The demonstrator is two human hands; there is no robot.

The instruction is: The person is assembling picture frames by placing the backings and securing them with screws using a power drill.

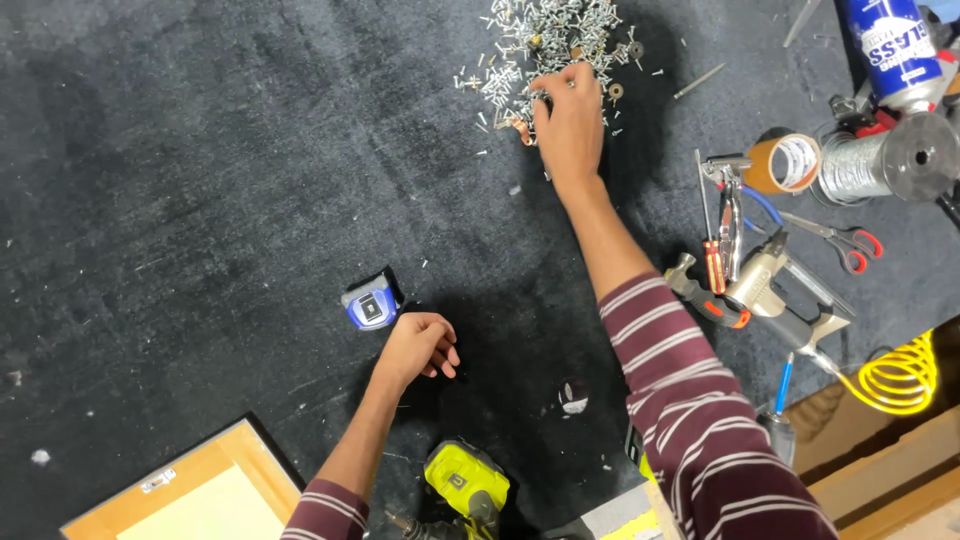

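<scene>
Now: right hand (568, 120) in screws (540, 45) | left hand (418, 345) beside tape measure (371, 303)

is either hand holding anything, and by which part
The right hand has its fingertips in the pile of screws; a grip cannot be told. The left hand rests loosely curled beside the tape measure, holding nothing.

Dark worktop (200, 150). Right side: roll of brown tape (783, 163), silver wire spool (880, 160), red-handled scissors (845, 240), blue spray can (895, 45), coiled yellow hose (897, 375). Near edge: yellow-green drill (465, 485), wooden frame (190, 490).
</scene>
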